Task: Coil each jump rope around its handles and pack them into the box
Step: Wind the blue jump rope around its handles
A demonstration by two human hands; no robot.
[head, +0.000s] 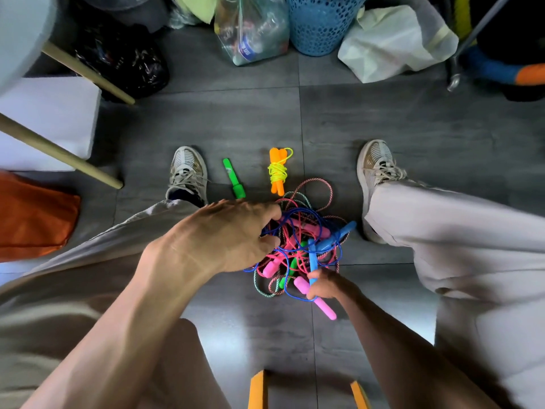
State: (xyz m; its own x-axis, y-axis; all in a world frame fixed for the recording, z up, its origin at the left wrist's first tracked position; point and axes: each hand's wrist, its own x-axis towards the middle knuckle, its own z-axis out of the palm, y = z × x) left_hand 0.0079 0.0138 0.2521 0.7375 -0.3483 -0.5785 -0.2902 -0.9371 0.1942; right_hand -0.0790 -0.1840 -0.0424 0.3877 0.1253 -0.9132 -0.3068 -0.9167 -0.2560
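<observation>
Sitting with feet apart on a grey tiled floor, the person works over a tangled heap of jump ropes [298, 240] lying between the shoes. The right hand [326, 286] is clenched round a blue handle [312, 265] and, it appears, a pink handle [317, 299] that juts out below the fist. The left hand [233, 234] reaches into the heap from the left; its fingertips are among the blue and pink cords, but whether they pinch a strand cannot be told, since the fingers are hidden in the loops. One rope is finished: an orange-handled rope [278, 171] with yellow cord wound round its paired handles lies on the floor just beyond the heap. A green handle [234, 179] lies beside it, its cord not traceable. Two orange edges at the bottom of the view may be the box [257, 389]; this is uncertain. Judgement: the cords are thin, light and limp, and will snag on one another if pulled hard; the plastic handles are the only stiff parts and the sound place to grip. Freeing one rope calls for holding its handle firm and feeding the cord out loop by loop, not tugging. Most of the task remains, with several ropes knotted together.
</observation>
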